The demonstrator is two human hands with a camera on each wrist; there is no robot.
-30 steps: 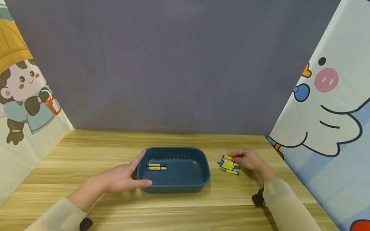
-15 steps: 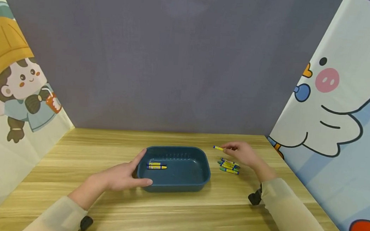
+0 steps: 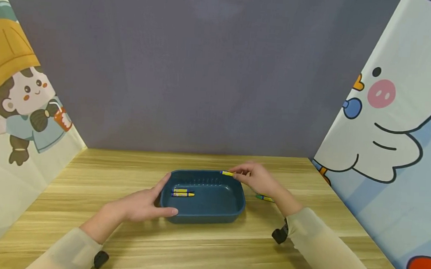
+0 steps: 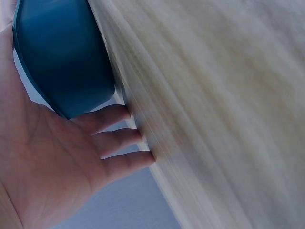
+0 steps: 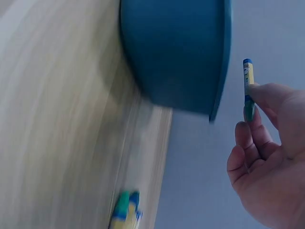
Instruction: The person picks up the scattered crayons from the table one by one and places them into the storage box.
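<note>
A dark blue plastic basin [image 3: 204, 220] stands on the wooden table. My left hand [image 3: 137, 207] rests against its left end, thumb and index finger spread along the rim; in the left wrist view the other fingers reach straight down to the tabletop. Two yellow-wrapped crayons [image 3: 182, 194] lie side by side inside the basin, toward its left. Over the basin's far right corner, my right hand [image 3: 258, 180] pinches a crayon [image 5: 248, 78] between thumb and fingers. That crayon has a yellow wrapper, a blue end and a green tip.
More crayons [image 5: 125, 210] lie on the table right of the basin; in the head view the right hand mostly covers them, leaving one green-tipped crayon [image 3: 264, 198] partly visible. A grey panel [image 3: 204, 76] rises behind the table, with printed cartoon panels at both sides.
My right hand has lifted a crayon from the pile and carried it left, over the basin's rim. The left hand and the basin have stayed in place.
</note>
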